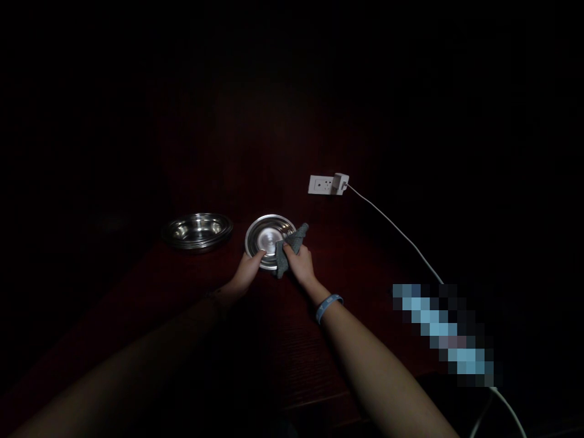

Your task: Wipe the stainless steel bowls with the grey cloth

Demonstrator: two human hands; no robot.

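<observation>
A shiny round metal bowl point(269, 237) is tilted toward me between my two hands. My left hand point(247, 269) grips its lower left rim, the thumb lying over the inside edge. In my right hand point(301, 263) a grey cloth point(283, 258) is pressed against the bowl's right side, with the thumb on top of the cloth. The fingers of both hands are mostly hidden behind the bowl and cloth. To the left, apart from my hands, sits a stack of similar metal dishes point(199, 231).
The dark red table point(292, 328) lies under my arms. Behind it, a white wall socket point(322, 185) holds a plugged-in charger point(340, 182). Its white cable point(396, 226) runs down right to a blurred-out bright object point(438, 328). The surroundings are very dark.
</observation>
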